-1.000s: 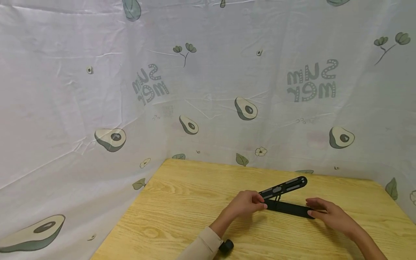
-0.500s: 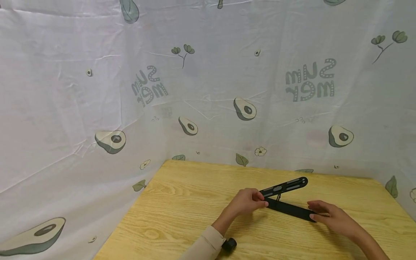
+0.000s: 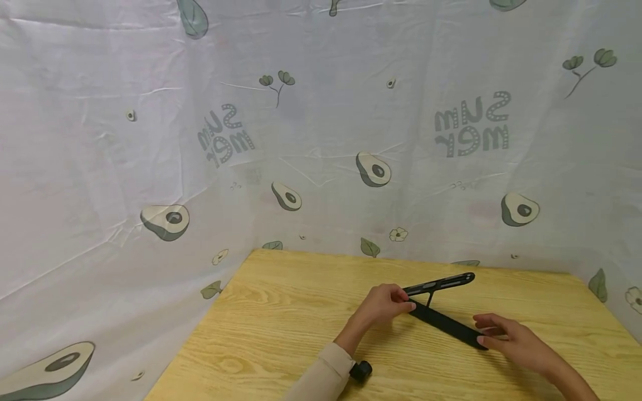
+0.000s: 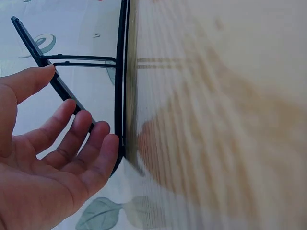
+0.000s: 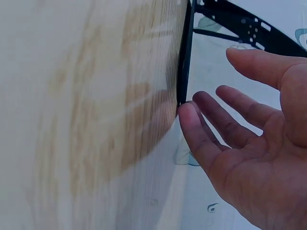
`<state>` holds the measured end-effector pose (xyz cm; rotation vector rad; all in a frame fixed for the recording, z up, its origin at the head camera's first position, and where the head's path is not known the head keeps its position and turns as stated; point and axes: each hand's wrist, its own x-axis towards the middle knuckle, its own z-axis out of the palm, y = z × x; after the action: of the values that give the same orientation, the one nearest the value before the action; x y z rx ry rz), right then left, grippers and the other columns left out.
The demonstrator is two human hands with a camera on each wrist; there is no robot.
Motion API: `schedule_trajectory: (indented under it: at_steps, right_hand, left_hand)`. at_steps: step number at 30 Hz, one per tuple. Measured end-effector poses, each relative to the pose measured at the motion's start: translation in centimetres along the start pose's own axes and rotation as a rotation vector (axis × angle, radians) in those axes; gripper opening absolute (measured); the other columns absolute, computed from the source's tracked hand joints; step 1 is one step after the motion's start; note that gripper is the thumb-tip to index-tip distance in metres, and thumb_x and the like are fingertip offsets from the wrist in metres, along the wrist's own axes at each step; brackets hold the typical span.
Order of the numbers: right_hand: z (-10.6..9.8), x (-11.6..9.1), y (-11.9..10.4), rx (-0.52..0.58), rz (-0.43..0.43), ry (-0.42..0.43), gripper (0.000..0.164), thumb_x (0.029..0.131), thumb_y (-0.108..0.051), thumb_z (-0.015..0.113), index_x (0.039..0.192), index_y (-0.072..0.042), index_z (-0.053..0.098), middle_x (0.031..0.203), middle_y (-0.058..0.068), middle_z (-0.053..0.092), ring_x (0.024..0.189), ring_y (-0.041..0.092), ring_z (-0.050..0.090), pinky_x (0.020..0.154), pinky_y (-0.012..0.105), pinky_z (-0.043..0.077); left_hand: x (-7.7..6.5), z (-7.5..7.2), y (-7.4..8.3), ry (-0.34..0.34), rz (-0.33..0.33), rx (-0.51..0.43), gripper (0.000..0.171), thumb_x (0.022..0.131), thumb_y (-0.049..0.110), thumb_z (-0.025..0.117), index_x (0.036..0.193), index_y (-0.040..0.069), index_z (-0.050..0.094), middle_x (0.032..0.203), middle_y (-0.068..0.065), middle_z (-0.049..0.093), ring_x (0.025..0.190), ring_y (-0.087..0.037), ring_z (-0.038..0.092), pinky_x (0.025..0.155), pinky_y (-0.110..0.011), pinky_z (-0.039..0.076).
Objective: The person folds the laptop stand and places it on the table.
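The splayed black stand (image 3: 446, 324) seems to rest on the surface (image 3: 281, 323) — likely light and stiff, best held at its joined end. Left hand (image 3: 378, 305) touches that end, right hand (image 3: 516, 341) the other — both relaxed, unclamped.

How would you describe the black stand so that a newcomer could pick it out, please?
On the wood-grain table, look between the left hand and the right hand. The black stand there has two long bars open in a V, joined by a thin brace, unlike the stubby black block at the left wrist.
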<state>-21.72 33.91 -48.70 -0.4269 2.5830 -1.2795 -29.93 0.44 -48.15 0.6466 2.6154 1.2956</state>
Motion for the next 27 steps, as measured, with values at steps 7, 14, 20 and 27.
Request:
schedule_trajectory:
  at_steps: [7, 14, 20, 27]
  right_hand:
    - [0.5, -0.4, -0.3, 0.023, -0.053, -0.048, 0.058, 0.112, -0.018, 0.059, 0.152, 0.019, 0.041, 0.144, 0.042, 0.056, 0.107, -0.004, 0.064, 0.082, 0.023, 0.058]
    - [1.0, -0.6, -1.2, 0.023, -0.04, -0.07, 0.057, 0.112, -0.019, 0.059, 0.152, 0.018, 0.043, 0.139, 0.038, 0.06, 0.116, 0.034, 0.068, 0.081, 0.025, 0.058]
    - [1.3, -0.7, -1.4, 0.016, -0.042, -0.083, 0.056, 0.112, -0.019, 0.058, 0.151, 0.018, 0.044, 0.139, 0.038, 0.06, 0.117, 0.039, 0.067, 0.08, 0.026, 0.059]
    - [1.1, -0.7, -1.0, 0.023, -0.024, -0.089, 0.055, 0.113, -0.022, 0.057, 0.15, 0.018, 0.046, 0.14, 0.036, 0.061, 0.113, 0.015, 0.068, 0.082, 0.023, 0.057]
  left_hand:
    - [0.9, 0.1, -0.2, 0.018, 0.015, 0.021, 0.018, 0.098, 0.035, 0.08, 0.1, 0.017, 0.075, 0.091, 0.008, 0.07, 0.076, -0.004, 0.059, 0.068, -0.024, 0.051]
    - [1.3, -0.1, -0.3, 0.014, 0.007, 0.013, 0.018, 0.098, 0.035, 0.08, 0.098, 0.017, 0.075, 0.09, 0.007, 0.07, 0.076, -0.005, 0.059, 0.067, -0.025, 0.051]
    - [1.2, -0.3, -0.4, 0.0, 0.0, -0.007, 0.018, 0.098, 0.035, 0.08, 0.096, 0.018, 0.075, 0.09, 0.007, 0.069, 0.076, -0.007, 0.059, 0.066, -0.026, 0.05]
    - [1.1, -0.3, -0.8, -0.011, 0.015, -0.003, 0.018, 0.099, 0.035, 0.078, 0.097, 0.017, 0.076, 0.092, 0.007, 0.07, 0.076, -0.007, 0.059, 0.067, -0.025, 0.049]
